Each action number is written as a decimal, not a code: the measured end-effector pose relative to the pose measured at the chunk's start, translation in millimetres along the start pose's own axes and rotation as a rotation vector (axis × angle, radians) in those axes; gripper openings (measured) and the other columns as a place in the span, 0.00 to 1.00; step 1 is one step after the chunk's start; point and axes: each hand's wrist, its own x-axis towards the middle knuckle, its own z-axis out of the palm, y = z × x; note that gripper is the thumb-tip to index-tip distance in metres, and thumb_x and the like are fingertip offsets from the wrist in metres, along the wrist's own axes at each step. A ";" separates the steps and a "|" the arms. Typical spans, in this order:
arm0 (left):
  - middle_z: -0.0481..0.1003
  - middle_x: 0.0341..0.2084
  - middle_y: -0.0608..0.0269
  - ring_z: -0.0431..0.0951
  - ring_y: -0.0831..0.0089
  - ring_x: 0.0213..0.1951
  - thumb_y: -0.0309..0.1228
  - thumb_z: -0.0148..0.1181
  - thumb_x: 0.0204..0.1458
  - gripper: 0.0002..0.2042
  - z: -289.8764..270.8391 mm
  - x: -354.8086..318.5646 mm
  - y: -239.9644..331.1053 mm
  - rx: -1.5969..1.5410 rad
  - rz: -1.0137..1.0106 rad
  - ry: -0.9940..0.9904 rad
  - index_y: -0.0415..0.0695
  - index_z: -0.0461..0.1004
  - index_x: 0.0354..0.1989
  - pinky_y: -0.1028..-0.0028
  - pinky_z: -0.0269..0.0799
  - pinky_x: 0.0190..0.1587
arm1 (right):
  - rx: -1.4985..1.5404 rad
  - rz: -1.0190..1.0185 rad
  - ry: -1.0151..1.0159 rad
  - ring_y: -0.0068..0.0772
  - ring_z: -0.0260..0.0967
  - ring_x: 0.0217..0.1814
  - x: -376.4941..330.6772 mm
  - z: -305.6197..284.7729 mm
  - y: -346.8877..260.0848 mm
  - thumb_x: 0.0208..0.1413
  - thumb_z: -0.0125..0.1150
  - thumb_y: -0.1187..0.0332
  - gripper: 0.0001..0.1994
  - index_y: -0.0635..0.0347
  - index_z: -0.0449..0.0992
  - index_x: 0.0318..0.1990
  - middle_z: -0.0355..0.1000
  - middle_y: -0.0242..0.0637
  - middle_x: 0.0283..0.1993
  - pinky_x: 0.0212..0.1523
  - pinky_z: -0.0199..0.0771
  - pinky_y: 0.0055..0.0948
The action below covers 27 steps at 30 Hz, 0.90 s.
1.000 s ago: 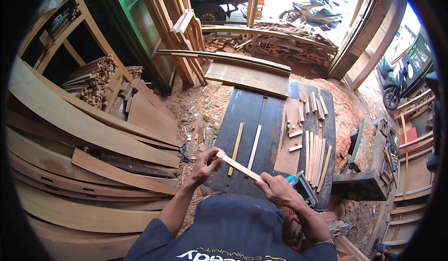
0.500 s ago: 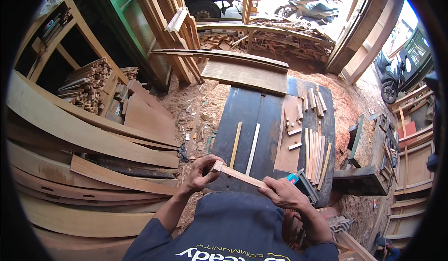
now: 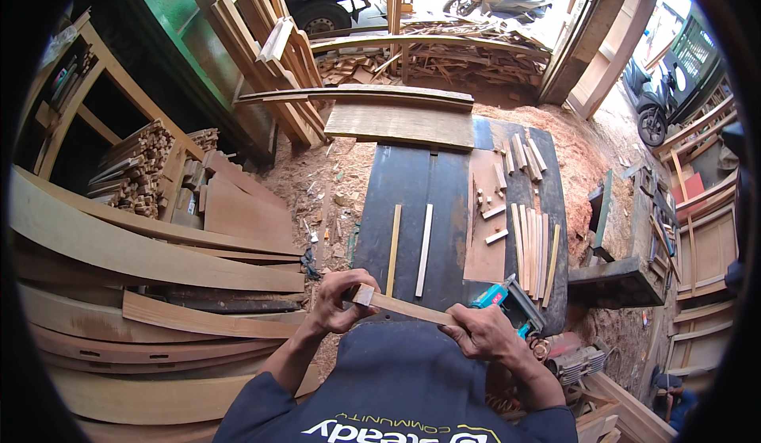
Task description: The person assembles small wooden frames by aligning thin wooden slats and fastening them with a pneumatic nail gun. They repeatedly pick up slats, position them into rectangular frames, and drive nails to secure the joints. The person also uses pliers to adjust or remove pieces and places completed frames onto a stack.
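Both hands grip one short wooden strip (image 3: 404,307), held level just above the near edge of the dark workbench (image 3: 412,205). Left hand (image 3: 342,302): fingers curled tight round the strip's blocky left end. Right hand (image 3: 479,334): fingers pinched closed on its right end. Two thin slats (image 3: 409,249) lie on the bench just beyond. Teal power tool (image 3: 507,300) at the bench's near right corner. More slats (image 3: 533,245) along the right edge. Curved planks (image 3: 135,245) stacked left of the bench.
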 end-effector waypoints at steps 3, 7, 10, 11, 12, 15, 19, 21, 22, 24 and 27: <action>0.75 0.27 0.62 0.73 0.75 0.25 0.31 0.72 0.47 0.15 -2.6 3.9 2.6 0.040 0.000 -0.024 0.41 0.75 0.40 0.77 0.65 0.27 | -0.023 0.058 -0.039 0.47 0.73 0.27 1.0 -0.9 0.8 0.60 0.61 0.55 0.16 0.59 0.71 0.37 0.71 0.41 0.25 0.27 0.70 0.39; 0.75 0.30 0.65 0.74 0.78 0.30 0.28 0.72 0.49 0.18 -10.4 -1.9 2.4 -0.122 -0.368 0.006 0.41 0.72 0.47 0.79 0.68 0.32 | -0.154 0.072 0.212 0.49 0.71 0.49 9.7 12.9 17.8 0.56 0.65 0.53 0.23 0.63 0.72 0.49 0.73 0.46 0.44 0.48 0.70 0.43; 0.74 0.36 0.66 0.74 0.80 0.36 0.26 0.70 0.52 0.23 -18.8 -13.0 -1.0 -0.211 -0.674 0.123 0.42 0.67 0.55 0.80 0.71 0.38 | -0.078 0.123 0.461 0.51 0.70 0.53 19.8 37.1 50.4 0.55 0.67 0.53 0.26 0.64 0.71 0.52 0.72 0.47 0.47 0.54 0.68 0.44; 0.74 0.36 0.66 0.75 0.80 0.36 0.26 0.70 0.52 0.24 -20.5 -18.9 -1.2 -0.246 -0.705 0.190 0.42 0.67 0.56 0.80 0.72 0.38 | 0.085 0.237 0.506 0.50 0.72 0.51 23.7 49.5 63.4 0.55 0.67 0.55 0.25 0.65 0.72 0.52 0.73 0.48 0.47 0.55 0.70 0.42; 0.74 0.36 0.65 0.75 0.79 0.36 0.26 0.70 0.51 0.25 -21.5 -24.7 -1.6 -0.277 -0.761 0.263 0.42 0.66 0.56 0.80 0.72 0.38 | 0.145 0.349 0.453 0.50 0.72 0.50 28.0 63.9 77.1 0.55 0.67 0.57 0.23 0.65 0.73 0.51 0.74 0.49 0.46 0.54 0.71 0.42; 0.74 0.36 0.62 0.77 0.76 0.36 0.24 0.67 0.53 0.26 -18.1 -38.0 -7.0 -0.478 -0.615 0.507 0.41 0.62 0.58 0.77 0.76 0.39 | 0.199 0.556 0.252 0.51 0.74 0.48 39.3 113.7 114.8 0.56 0.65 0.61 0.17 0.65 0.76 0.47 0.75 0.51 0.46 0.51 0.73 0.43; 0.74 0.36 0.60 0.78 0.75 0.34 0.22 0.63 0.57 0.23 -11.3 -38.4 -20.8 -0.359 -0.543 0.728 0.40 0.61 0.59 0.76 0.78 0.38 | -0.046 0.382 -0.060 0.51 0.73 0.51 65.5 185.4 135.4 0.57 0.59 0.65 0.14 0.59 0.75 0.49 0.73 0.49 0.50 0.51 0.73 0.46; 0.75 0.38 0.57 0.79 0.72 0.36 0.23 0.60 0.59 0.22 -9.4 -35.6 -23.0 -0.333 -0.556 0.777 0.40 0.60 0.60 0.74 0.80 0.40 | -0.227 0.217 -0.079 0.48 0.72 0.52 82.5 211.4 137.2 0.57 0.56 0.66 0.12 0.55 0.75 0.48 0.70 0.46 0.54 0.50 0.73 0.45; 0.75 0.39 0.56 0.80 0.71 0.37 0.24 0.59 0.59 0.22 -8.9 -34.9 -21.8 -0.399 -0.523 0.766 0.40 0.60 0.60 0.73 0.81 0.41 | -0.336 0.122 -0.068 0.46 0.71 0.52 89.1 221.5 137.6 0.57 0.56 0.66 0.12 0.54 0.76 0.48 0.69 0.44 0.55 0.49 0.72 0.44; 0.75 0.41 0.54 0.80 0.69 0.39 0.25 0.57 0.61 0.21 -6.4 -33.3 -17.0 -0.559 -0.550 0.776 0.40 0.60 0.61 0.70 0.82 0.44 | -0.496 0.010 -0.126 0.42 0.69 0.53 100.6 233.7 142.6 0.57 0.56 0.65 0.12 0.50 0.76 0.48 0.67 0.42 0.57 0.48 0.71 0.41; 0.71 0.51 0.48 0.77 0.60 0.52 0.23 0.51 0.63 0.22 1.9 -33.3 -7.0 -0.747 -0.551 0.788 0.42 0.55 0.64 0.60 0.81 0.52 | -0.608 -0.051 -0.283 0.36 0.66 0.55 109.5 242.5 153.0 0.54 0.59 0.60 0.16 0.46 0.76 0.50 0.64 0.39 0.61 0.47 0.69 0.36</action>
